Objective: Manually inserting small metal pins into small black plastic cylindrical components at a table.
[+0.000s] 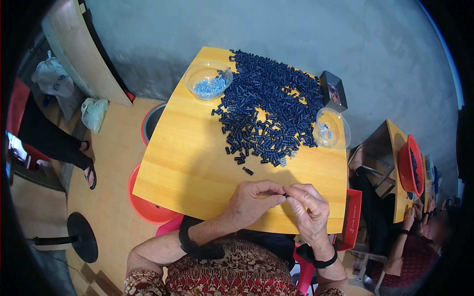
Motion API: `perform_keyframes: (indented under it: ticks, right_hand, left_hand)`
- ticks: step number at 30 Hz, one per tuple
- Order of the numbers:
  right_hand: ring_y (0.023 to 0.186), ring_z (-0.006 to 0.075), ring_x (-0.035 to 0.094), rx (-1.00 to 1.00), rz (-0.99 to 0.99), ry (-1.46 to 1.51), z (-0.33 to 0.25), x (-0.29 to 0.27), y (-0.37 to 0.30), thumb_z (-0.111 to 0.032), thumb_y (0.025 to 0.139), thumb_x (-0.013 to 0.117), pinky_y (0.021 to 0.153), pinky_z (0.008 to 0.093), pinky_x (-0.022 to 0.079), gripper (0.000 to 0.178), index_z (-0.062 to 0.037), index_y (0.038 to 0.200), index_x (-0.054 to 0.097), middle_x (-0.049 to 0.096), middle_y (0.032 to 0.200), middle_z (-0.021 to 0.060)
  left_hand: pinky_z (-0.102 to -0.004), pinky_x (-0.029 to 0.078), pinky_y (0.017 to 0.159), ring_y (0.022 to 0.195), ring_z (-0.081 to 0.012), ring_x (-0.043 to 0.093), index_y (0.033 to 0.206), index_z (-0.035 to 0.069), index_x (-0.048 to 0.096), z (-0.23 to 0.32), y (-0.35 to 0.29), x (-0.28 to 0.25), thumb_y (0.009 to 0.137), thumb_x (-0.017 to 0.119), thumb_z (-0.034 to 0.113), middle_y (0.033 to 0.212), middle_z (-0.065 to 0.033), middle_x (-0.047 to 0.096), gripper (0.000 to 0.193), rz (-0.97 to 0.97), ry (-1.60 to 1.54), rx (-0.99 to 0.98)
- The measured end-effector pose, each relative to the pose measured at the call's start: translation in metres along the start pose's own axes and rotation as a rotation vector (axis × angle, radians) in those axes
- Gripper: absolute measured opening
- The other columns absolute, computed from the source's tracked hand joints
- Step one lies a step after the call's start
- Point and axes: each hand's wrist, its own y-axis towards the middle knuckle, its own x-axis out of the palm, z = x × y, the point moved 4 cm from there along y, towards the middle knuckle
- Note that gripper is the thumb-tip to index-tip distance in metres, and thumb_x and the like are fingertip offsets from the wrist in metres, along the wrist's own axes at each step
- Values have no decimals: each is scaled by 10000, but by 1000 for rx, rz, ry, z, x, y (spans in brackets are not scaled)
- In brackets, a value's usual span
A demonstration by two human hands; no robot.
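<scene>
My left hand [254, 200] and my right hand [309, 211] meet over the near edge of the yellow table [170, 163]. Pinched between their fingertips is a small black plastic piece [285, 195], mostly covered by the fingers. A single black piece [248, 170] lies on the tabletop just beyond my left hand. Farther back spreads a big heap of similar short black pieces [266, 103]. A few small pale-blue bits [283, 161] sit at its near edge. Clear plastic bowls hold light-blue bits: one bowl [187, 79] at the far left, another [344, 138] at the right.
A dark open box [326, 81] stands at the table's far right. Red basins [143, 209] are on the left below the table, and a red crate [353, 222] is at the right. Another person works beside a red tub [402, 163]; someone's legs [54, 140] show at left.
</scene>
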Motion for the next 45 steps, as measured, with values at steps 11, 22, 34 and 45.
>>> perform_keyframes:
  ticks: [11, 22, 34, 45]
  right_hand:
    - [800, 277, 641, -230, 68, -182, -9, -4, 5, 55, 738, 674, 711, 345, 511, 251, 28, 985, 644, 665, 924, 152]
    - [796, 267, 612, -457, 42, -377, -11, 8, 7, 36, 628, 753, 720, 368, 460, 340, -25, 941, 637, 633, 905, 105]
    - [726, 281, 598, -463, 8, -373, -10, 15, 17, 39, 617, 753, 649, 367, 457, 316, -27, 889, 607, 633, 836, 98]
    - [740, 282, 599, -507, -48, -369, -26, 20, 39, 30, 635, 755, 651, 366, 473, 298, -19, 892, 612, 633, 853, 113]
  left_hand:
    - [-228, 490, 829, 909, -81, 617, 1034, -20, 678, 3, 0, -1, 876, 685, 104, 949, -45, 687, 202, -32, -289, -73]
    - [-238, 466, 852, 928, -94, 601, 1064, -3, 672, -24, -2, 1, 866, 696, 129, 987, -40, 672, 240, -56, -468, -242]
    - [-237, 455, 858, 936, -92, 588, 1054, -19, 658, -14, 2, -9, 878, 674, 146, 989, -44, 658, 241, -59, -386, -200]
    - [-237, 468, 824, 936, -93, 593, 1022, -42, 650, 8, 8, -29, 878, 653, 125, 961, -58, 660, 221, -48, -367, -103]
